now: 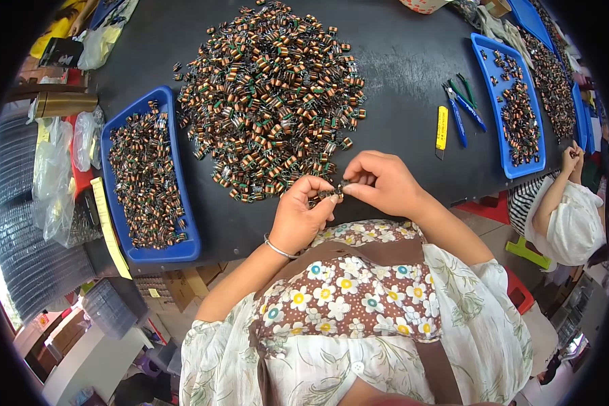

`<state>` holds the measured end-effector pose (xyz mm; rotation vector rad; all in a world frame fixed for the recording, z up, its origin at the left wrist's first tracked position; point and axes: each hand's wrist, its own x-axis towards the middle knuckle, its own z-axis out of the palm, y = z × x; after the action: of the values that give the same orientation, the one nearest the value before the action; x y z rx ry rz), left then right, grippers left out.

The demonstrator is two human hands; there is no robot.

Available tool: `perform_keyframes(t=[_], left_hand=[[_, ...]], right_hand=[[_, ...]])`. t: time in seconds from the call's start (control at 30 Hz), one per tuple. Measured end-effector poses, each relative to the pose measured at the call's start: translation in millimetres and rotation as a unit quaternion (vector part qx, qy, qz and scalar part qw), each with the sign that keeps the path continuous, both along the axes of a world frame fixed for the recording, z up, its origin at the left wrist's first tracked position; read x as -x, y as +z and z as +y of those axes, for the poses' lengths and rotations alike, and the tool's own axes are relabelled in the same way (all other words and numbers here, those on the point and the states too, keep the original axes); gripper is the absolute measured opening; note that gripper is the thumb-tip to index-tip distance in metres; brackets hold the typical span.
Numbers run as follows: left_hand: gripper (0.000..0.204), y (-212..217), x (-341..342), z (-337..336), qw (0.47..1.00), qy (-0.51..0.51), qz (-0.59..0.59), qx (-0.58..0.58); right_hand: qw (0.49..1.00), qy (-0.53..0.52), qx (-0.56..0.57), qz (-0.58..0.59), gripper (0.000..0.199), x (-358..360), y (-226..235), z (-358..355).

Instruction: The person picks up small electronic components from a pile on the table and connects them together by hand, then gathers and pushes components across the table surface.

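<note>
A large heap of small copper-wound coils (271,88) with dark cores and wire legs covers the middle of the black table. At its near edge, close to my body, my left hand (301,211) is closed, with thumb and fingers pinched on a coil (333,193); other dark bits show among its fingers. My right hand (386,184) meets it from the right, thumb and forefinger pinched together at the same coil. Whether the right fingertips grip the coil itself or its wire legs is too small to make out.
Blue trays of coils stand at the left (193,230) and right (504,128). Blue-handled cutters (459,118), green-handled pliers (468,95) and a yellow knife-like tool (442,127) lie right of the heap. A co-worker's hands (572,159) work at the far right. Plastic bags (54,176) hang left.
</note>
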<state>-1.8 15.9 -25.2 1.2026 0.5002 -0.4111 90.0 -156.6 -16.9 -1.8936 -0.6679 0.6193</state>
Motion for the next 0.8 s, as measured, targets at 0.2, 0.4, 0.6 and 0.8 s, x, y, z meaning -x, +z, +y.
perform_keyframes(t=[0.2, 0.4, 0.6, 0.8], left_hand=[[0.016, -3, -1, -4, 1.0, -0.02, -0.019, -0.011], [0.014, 1, 1, -3, 0.999, -0.037, -0.02, -0.028], [0.014, 4, 1, -4, 1.0, -0.013, -0.012, -0.017], [0.013, -4, 3, -3, 0.999, -0.01, -0.034, -0.03]], right_hand=[[0.999, 0.022, -0.004, 0.026, 0.011, 7, 14, -1], [0.974, -0.053, -0.01, -0.219, 0.009, -12, -6, 4], [0.948, -0.06, 0.072, -0.304, 0.014, -20, -15, 10], [0.999, -0.039, -0.012, 0.004, 0.014, -6, -1, -4]])
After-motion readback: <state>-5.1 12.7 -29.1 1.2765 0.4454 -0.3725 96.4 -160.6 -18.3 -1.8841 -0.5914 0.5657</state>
